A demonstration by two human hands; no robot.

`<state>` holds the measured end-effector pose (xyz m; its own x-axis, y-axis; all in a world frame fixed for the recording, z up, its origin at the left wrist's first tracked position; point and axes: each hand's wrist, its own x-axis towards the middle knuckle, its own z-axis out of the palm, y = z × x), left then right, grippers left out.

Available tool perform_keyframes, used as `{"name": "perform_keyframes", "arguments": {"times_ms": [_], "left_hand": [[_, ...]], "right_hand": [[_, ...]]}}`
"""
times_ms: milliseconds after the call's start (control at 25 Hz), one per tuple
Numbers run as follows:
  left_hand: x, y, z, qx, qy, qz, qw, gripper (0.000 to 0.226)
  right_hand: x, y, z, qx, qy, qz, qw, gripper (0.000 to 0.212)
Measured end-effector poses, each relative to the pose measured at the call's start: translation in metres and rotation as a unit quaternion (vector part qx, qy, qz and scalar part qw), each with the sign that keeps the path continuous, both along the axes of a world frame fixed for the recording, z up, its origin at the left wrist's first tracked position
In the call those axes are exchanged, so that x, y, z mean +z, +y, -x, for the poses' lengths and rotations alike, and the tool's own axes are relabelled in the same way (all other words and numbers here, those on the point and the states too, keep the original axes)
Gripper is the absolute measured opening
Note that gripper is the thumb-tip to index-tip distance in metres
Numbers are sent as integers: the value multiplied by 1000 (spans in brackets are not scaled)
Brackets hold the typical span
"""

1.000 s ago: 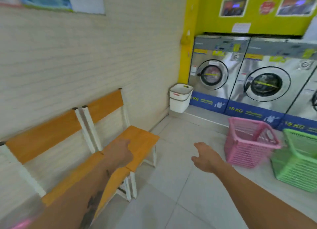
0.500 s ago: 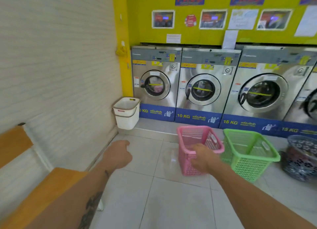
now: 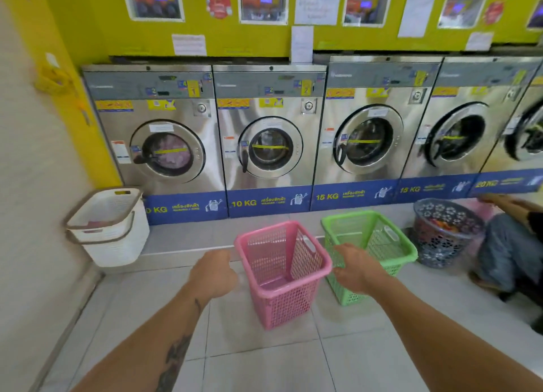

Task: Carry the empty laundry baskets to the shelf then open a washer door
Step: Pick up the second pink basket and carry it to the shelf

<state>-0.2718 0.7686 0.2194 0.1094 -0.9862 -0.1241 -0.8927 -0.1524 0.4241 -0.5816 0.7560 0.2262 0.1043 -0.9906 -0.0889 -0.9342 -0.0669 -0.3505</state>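
Closer now, beside the pink basket (image 3: 289,305) — left hand (image 3: 213,274) curled empty, right hand (image 3: 357,269) unclear at rim.

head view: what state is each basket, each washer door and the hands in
pink basket, upright, empty
green basket, upright, empty
white baskets, two stacked
dark round basket, holds clothes
washer doors, all shut
left hand, fingers curled, holding nothing
right hand, at the pink basket's rim, grip unclear
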Motion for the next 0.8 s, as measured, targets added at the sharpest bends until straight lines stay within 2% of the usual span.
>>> {"name": "perform_keyframes", "arguments": {"times_ms": [80, 280, 560, 680, 800], "left_hand": [[-12, -47, 17, 1, 6, -5, 1000, 50], [-37, -149, 47, 47, 39, -23, 998, 47], [-96, -265, 53, 82, 26, -60, 995, 44], [-136, -318, 45, 115, 11, -70, 991, 53], [-176, -359, 40, 124, -7, -112, 986, 62]], "right_hand": [[-12, -51, 20, -11, 0, -2, 1000, 38], [-32, -182, 52, 8, -2, -29, 1000, 42], [-75, -332, 45, 44, 40, -88, 994, 50], [-109, -390, 35, 66, 73, -111, 989, 58], [-144, -437, 27, 78, 90, -140, 983, 55]]}}
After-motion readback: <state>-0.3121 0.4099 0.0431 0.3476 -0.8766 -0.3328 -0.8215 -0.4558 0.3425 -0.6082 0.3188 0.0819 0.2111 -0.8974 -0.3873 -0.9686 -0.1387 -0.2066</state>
